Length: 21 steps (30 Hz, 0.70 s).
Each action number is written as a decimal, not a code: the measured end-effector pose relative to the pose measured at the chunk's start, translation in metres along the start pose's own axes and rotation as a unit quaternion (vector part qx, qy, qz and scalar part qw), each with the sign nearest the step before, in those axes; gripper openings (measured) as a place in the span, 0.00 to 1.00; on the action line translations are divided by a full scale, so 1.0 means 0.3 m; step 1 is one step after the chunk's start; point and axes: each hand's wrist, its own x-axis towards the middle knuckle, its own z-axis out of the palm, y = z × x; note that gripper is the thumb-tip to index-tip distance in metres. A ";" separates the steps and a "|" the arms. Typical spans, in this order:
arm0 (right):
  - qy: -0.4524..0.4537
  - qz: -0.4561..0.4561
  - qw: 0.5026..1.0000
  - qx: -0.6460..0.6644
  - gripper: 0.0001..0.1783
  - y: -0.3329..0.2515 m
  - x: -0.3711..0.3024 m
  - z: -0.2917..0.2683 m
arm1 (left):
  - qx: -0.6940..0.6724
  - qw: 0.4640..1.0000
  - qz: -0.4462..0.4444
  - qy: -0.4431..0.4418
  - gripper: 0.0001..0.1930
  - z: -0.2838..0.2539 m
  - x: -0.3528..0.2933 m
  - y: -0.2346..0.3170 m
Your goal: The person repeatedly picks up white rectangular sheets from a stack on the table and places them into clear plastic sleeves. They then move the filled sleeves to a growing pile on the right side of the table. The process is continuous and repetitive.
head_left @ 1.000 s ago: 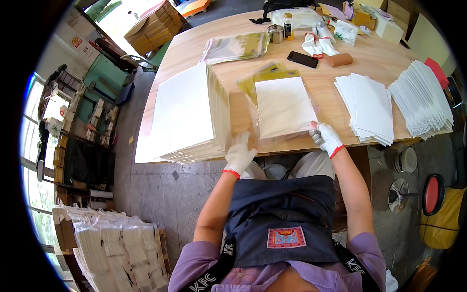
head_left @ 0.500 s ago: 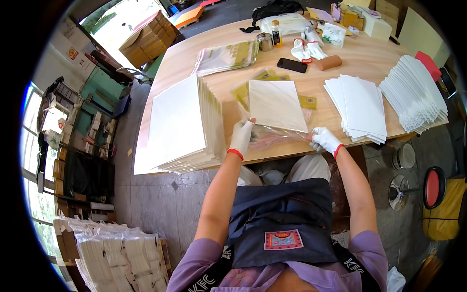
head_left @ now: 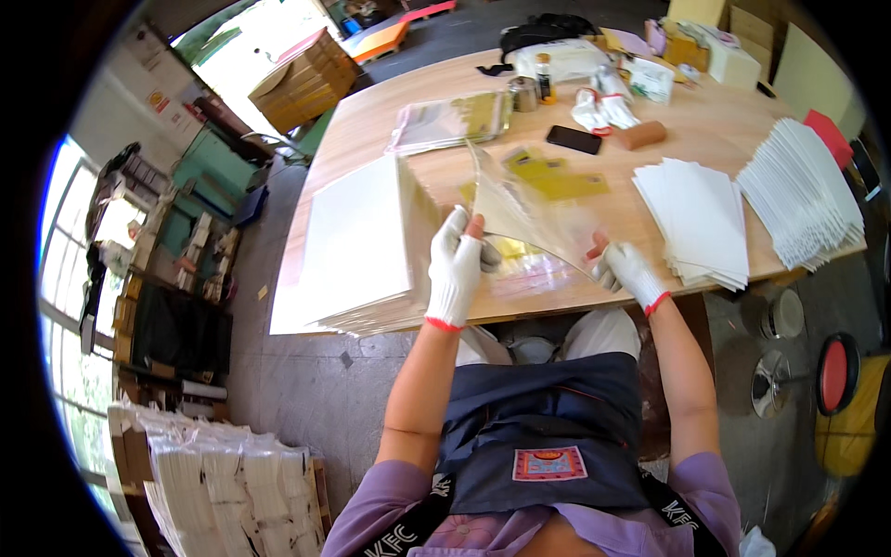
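In the head view, the left hand (head_left: pixel 457 265) has its grip closed on the near-left corner of a tilted white sheet (head_left: pixel 509 209), whose near edge slants rightward to just beside the right hand (head_left: pixel 626 267), loosely curled, hold unclear; yellow-banded clear sleeves (head_left: pixel 571 186) lie beyond, between both grips, contents indistinct.

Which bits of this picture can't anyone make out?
All in the head view:
Thin white rectangular sheet in the white-gloved left hand: right side blurred.
White-gloved right hand: blur hides whether it touches the sheet.
Pale cloth trousers: lower legs hidden under the pale wooden table.
Olive-yellow flat pieces: markings too small.
Yellow wrapped bundle: cut off by the dark round picture edge.
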 end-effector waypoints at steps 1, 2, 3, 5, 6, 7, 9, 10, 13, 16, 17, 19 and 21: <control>-0.014 -0.015 0.995 0.094 0.18 0.009 0.014 0.059 | 0.002 1.000 0.015 0.021 0.11 -0.020 -0.027 0.004; -0.028 -0.027 0.981 0.189 0.16 0.041 0.034 0.121 | 0.002 0.999 0.029 0.040 0.11 -0.037 -0.052 0.014; -0.042 -0.037 0.958 0.282 0.15 0.054 0.060 0.170 | -0.001 0.998 0.044 0.051 0.11 -0.070 -0.096 0.042; -0.078 -0.092 0.959 0.257 0.13 -0.051 0.031 0.260 | 0.000 0.993 0.061 0.099 0.12 -0.169 -0.210 0.107; -0.096 -0.123 0.956 0.248 0.13 -0.107 0.011 0.320 | 0.049 0.981 0.107 0.154 0.12 -0.287 -0.230 0.028; -0.103 -0.161 0.945 0.266 0.13 -0.134 0.052 0.362 | 0.015 0.992 0.072 0.107 0.11 -0.314 -0.257 0.131; -0.158 -0.194 0.928 0.277 0.12 -0.308 0.032 0.498 | 0.091 0.963 0.150 0.204 0.12 -0.450 -0.263 0.151; -0.160 -0.214 0.934 0.238 0.14 -0.375 0.046 0.559 | 0.130 0.944 0.192 0.236 0.15 -0.520 -0.253 0.161; -0.124 -0.283 0.951 0.026 0.21 -0.408 0.142 0.692 | 0.288 0.900 0.170 0.278 0.16 -0.754 -0.200 0.046; -0.072 -0.290 0.947 -0.118 0.26 -0.425 0.139 0.721 | 0.544 0.807 0.104 0.208 0.24 -0.899 -0.202 -0.167; -0.046 -0.271 0.950 -0.150 0.27 -0.405 0.128 0.686 | 0.356 0.894 0.053 0.267 0.25 -0.856 -0.192 -0.186; -0.091 -0.256 0.962 0.016 0.24 -0.377 0.118 0.622 | 0.088 0.929 0.075 0.351 0.25 -0.785 -0.202 -0.205; -0.134 -0.213 0.954 0.164 0.18 -0.322 0.084 0.510 | 0.042 0.901 0.144 0.408 0.25 -0.787 -0.252 -0.292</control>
